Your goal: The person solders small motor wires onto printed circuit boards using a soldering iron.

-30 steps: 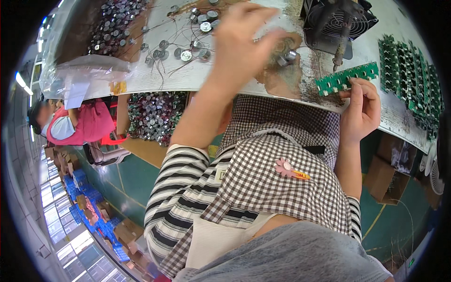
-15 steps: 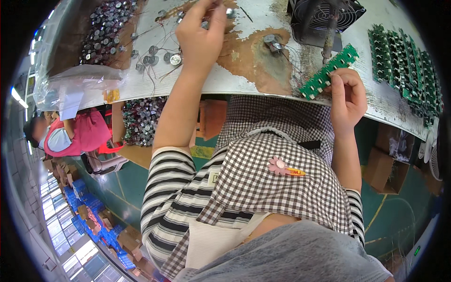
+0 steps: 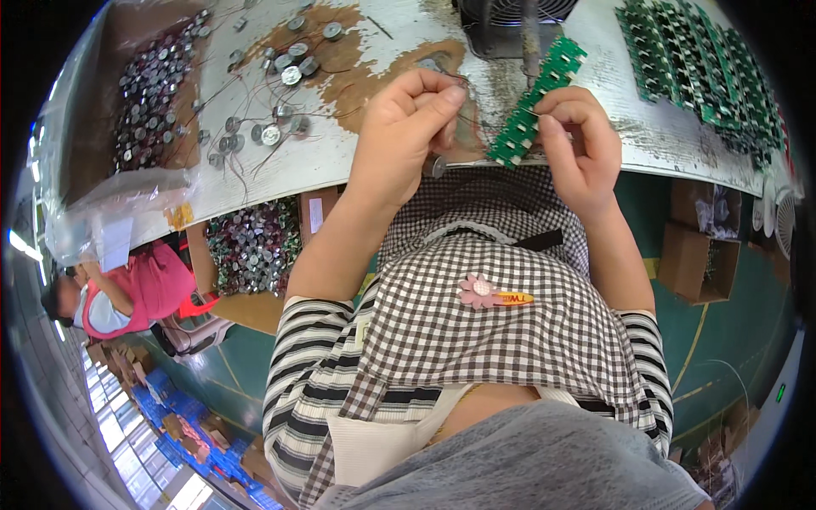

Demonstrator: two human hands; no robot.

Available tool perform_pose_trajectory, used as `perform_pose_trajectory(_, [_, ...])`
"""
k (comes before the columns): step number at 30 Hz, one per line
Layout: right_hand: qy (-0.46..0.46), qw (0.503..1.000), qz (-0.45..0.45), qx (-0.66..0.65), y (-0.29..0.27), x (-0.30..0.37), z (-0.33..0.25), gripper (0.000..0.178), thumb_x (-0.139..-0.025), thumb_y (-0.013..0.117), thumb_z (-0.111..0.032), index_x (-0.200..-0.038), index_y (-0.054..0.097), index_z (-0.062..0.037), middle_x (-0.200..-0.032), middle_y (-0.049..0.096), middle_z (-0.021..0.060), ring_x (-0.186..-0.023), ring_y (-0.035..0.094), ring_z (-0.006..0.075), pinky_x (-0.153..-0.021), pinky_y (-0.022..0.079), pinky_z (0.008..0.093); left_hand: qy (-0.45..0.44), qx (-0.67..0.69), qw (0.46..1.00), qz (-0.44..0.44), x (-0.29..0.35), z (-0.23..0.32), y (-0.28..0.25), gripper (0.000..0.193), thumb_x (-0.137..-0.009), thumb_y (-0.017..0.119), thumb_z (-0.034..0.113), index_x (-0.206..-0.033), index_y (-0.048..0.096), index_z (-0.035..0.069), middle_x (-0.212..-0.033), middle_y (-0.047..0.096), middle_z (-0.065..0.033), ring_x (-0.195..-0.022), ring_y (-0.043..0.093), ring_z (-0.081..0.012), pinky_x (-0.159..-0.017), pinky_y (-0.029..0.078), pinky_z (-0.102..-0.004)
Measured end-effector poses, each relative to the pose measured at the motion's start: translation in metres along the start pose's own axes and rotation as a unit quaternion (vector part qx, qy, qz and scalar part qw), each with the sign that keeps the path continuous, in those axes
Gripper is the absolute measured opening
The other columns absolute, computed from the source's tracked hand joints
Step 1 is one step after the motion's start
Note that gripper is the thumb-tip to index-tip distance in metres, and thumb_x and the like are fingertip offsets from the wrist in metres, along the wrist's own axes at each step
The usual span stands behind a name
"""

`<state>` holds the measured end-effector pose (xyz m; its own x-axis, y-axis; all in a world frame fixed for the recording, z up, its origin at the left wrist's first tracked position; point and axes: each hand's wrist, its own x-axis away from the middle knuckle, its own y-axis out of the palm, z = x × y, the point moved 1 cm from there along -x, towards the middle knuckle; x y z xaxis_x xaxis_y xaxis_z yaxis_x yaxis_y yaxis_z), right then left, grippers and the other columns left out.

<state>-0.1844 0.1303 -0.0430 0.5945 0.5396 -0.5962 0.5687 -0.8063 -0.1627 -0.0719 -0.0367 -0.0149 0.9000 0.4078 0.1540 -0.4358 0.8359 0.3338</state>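
Note:
My left hand (image 3: 406, 127) is closed, thumb and forefinger pinched at the table's front edge. Below its fingers hangs a small round silver motor (image 3: 436, 166); its thin wires seem to run up into the pinch. My right hand (image 3: 582, 144) grips a long green circuit board (image 3: 535, 102) by its right edge, tilted with the far end to the right. White connectors line the board. Just beyond it, the metal rod of what looks like a soldering iron (image 3: 530, 51) points down towards the board. The two hands are apart.
Loose wired motors (image 3: 291, 75) are scattered on the worn white table (image 3: 340, 161), with more in a box (image 3: 93, 161) at far left. A black fan (image 3: 510, 25) stands at the back. Rows of green boards (image 3: 697, 76) lie right. A person in pink (image 3: 157, 285) sits at left.
My left hand has come back from the motors at the back, moving right and nearer to the board with a motor in it. My right hand still holds the board.

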Motion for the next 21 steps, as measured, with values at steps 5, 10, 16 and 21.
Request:
perform_pose_trajectory(5, [-0.057,0.995,-0.019,0.082,-0.004,-0.005,-0.006,0.009,-0.079,0.065,0.006,-0.085,0.058,0.0029,-0.088,0.061,0.0115,-0.064,0.059,0.0124,-0.052,0.047,0.0213,0.03,-0.119,0.992,-0.013,-0.006,-0.009,0.016,0.016,-0.088,0.065,0.015,-0.091,0.062,0.0,-0.069,0.058,0.0013,-0.058,0.049,-0.0038,-0.05,0.038,-0.0173])
perform_pose_trajectory(10, [-0.057,0.997,0.005,0.053,-0.006,-0.003,-0.003,0.01,-0.078,0.066,0.006,-0.083,0.057,0.0033,-0.092,0.061,0.0133,-0.064,0.059,0.0128,-0.054,0.049,0.021,0.233,-0.321,0.918,-0.02,-0.017,-0.014,0.017,0.013,-0.078,0.071,0.011,-0.082,0.064,0.0,-0.074,0.062,-0.0009,-0.06,0.05,-0.003,-0.05,0.039,-0.0184])
perform_pose_trajectory(16, [-0.067,0.996,0.026,0.047,-0.008,-0.006,-0.002,0.009,-0.078,0.064,0.006,-0.081,0.056,0.0036,-0.093,0.061,0.0147,-0.063,0.06,0.0122,-0.055,0.049,0.0209,0.065,-0.256,0.964,-0.038,-0.019,-0.003,0.029,0.009,-0.079,0.069,0.004,-0.084,0.064,-0.001,-0.092,0.065,-0.0056,-0.078,0.057,-0.0078,-0.072,0.046,-0.021])
perform_pose_trajectory(21, [-0.057,0.997,0.03,0.053,-0.009,-0.007,-0.003,0.008,-0.079,0.064,0.005,-0.081,0.057,0.0036,-0.094,0.061,0.0152,-0.062,0.06,0.0115,-0.055,0.049,0.0207,0.058,-0.195,0.978,-0.049,-0.02,-0.005,0.027,0.01,-0.079,0.07,0.004,-0.085,0.064,-0.001,-0.092,0.066,-0.0066,-0.08,0.058,-0.0087,-0.073,0.048,-0.0218])
